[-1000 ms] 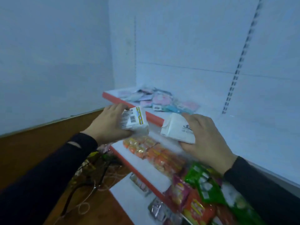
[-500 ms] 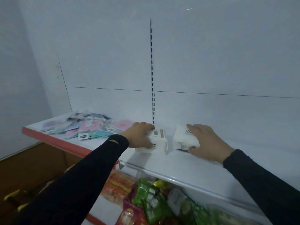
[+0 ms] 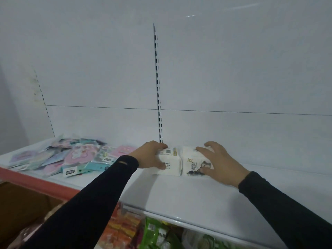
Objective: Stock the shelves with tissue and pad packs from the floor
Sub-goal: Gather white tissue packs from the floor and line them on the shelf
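Two white tissue packs stand side by side, touching, on the white top shelf (image 3: 179, 200) near its back panel. My left hand (image 3: 150, 155) wraps the left tissue pack (image 3: 171, 163), fingers over its top and thumb on its front. The right tissue pack (image 3: 191, 163) carries a dark printed picture, and my right hand (image 3: 218, 163) lies over its top and right side with the fingers spread. A heap of pink and teal pad packs (image 3: 75, 156) lies on the same shelf to the left.
A slotted upright (image 3: 157, 83) runs up the back panel just behind the tissue packs. Bare shelf stretches to the right. A red price strip (image 3: 36, 182) edges the left part of the shelf. Below, a lower shelf holds orange snack bags (image 3: 124, 229) and green snack bags (image 3: 158, 234).
Both hands carried the tissue packs up from in front of the shelves and set them down on the top shelf. Since then the two packs have been pushed together.
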`<state>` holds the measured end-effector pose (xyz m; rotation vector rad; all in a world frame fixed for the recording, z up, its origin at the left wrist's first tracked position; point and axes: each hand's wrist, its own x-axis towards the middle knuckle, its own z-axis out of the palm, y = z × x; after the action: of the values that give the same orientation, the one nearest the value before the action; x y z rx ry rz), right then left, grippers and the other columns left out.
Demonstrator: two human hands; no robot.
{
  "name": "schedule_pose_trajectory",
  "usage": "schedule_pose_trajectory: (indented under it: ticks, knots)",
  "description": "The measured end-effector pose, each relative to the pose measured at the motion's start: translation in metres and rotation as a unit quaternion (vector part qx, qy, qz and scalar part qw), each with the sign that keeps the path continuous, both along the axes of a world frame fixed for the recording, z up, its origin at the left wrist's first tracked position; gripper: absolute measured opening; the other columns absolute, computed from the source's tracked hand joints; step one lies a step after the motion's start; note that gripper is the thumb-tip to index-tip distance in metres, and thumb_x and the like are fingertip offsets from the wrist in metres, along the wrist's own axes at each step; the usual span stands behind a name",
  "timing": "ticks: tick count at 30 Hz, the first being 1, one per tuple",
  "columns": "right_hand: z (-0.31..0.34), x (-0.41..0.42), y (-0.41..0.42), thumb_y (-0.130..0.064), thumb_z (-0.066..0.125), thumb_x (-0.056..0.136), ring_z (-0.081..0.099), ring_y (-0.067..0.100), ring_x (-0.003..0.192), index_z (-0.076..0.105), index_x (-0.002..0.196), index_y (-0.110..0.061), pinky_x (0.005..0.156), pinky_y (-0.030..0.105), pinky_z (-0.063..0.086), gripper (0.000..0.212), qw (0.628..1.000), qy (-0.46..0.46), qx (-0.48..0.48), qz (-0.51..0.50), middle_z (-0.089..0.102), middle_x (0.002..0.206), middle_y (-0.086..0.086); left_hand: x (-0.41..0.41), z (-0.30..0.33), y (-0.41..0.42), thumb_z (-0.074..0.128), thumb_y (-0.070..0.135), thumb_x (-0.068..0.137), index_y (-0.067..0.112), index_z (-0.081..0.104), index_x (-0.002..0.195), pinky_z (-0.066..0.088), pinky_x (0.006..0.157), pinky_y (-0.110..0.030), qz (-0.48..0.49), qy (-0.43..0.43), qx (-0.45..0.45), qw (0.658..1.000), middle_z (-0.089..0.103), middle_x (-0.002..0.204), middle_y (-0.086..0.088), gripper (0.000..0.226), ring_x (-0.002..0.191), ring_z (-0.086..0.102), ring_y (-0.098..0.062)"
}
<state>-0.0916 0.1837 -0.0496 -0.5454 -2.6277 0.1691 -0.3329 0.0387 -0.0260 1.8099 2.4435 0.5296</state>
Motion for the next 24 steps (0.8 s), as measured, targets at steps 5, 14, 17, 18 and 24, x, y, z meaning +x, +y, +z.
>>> schedule_pose_trajectory:
  ticks: [5, 14, 17, 18, 24]
  knots:
    - [0.002, -0.024, 0.004, -0.035, 0.061, 0.088, 0.022, 0.018, 0.137, 0.03, 0.148, -0.026, 0.11, 0.029, 0.03, 0.068, 0.998, -0.013, 0.018, -0.051, 0.029, 0.146, 0.002, -0.024, 0.015, 0.013, 0.084, 0.043, 0.063, 0.034, 0.054, 0.119, 0.046, 0.087, -0.029, -0.037, -0.021, -0.036, 0.998, 0.057, 0.11, 0.01, 0.064, 0.1, 0.055, -0.014]
    - [-0.012, -0.035, 0.007, -0.03, 0.069, 0.084, 0.034, 0.02, 0.131, 0.041, 0.142, -0.023, 0.105, 0.025, 0.032, 0.065, 0.996, 0.033, 0.019, -0.082, 0.036, 0.141, 0.004, -0.057, 0.011, 0.027, 0.08, 0.052, 0.061, 0.037, 0.043, 0.132, 0.036, 0.1, -0.035, -0.101, 0.02, -0.037, 0.994, 0.041, 0.121, 0.006, 0.082, 0.116, 0.032, -0.013]
    - [-0.016, -0.039, 0.008, -0.028, 0.071, 0.082, 0.036, 0.023, 0.129, 0.043, 0.141, -0.021, 0.104, 0.025, 0.032, 0.065, 0.995, 0.033, 0.032, -0.088, 0.039, 0.14, 0.007, -0.068, 0.015, 0.027, 0.064, 0.071, 0.07, 0.031, 0.047, 0.135, 0.038, 0.096, -0.029, -0.084, -0.09, -0.01, 0.992, 0.048, 0.122, 0.005, 0.078, 0.111, 0.047, -0.014]
    - [-0.017, -0.04, 0.009, -0.027, 0.072, 0.082, 0.037, 0.025, 0.128, 0.044, 0.141, -0.02, 0.105, 0.028, 0.034, 0.065, 0.995, 0.035, 0.035, -0.089, 0.04, 0.139, 0.009, -0.073, 0.016, 0.028, 0.059, 0.072, 0.075, 0.025, 0.05, 0.134, 0.04, 0.092, -0.028, -0.065, -0.112, 0.008, 0.992, 0.053, 0.123, 0.001, 0.076, 0.108, 0.053, -0.016]
    - [-0.021, -0.042, 0.012, -0.028, 0.072, 0.082, 0.038, 0.026, 0.126, 0.045, 0.14, -0.019, 0.097, 0.022, 0.03, 0.065, 0.993, 0.034, 0.052, -0.101, 0.041, 0.137, 0.009, -0.076, 0.006, 0.027, 0.059, 0.066, 0.079, 0.02, 0.058, 0.106, 0.05, 0.08, -0.03, -0.02, -0.178, -0.07, 0.981, 0.062, 0.097, 0.002, 0.053, 0.085, 0.059, -0.013]
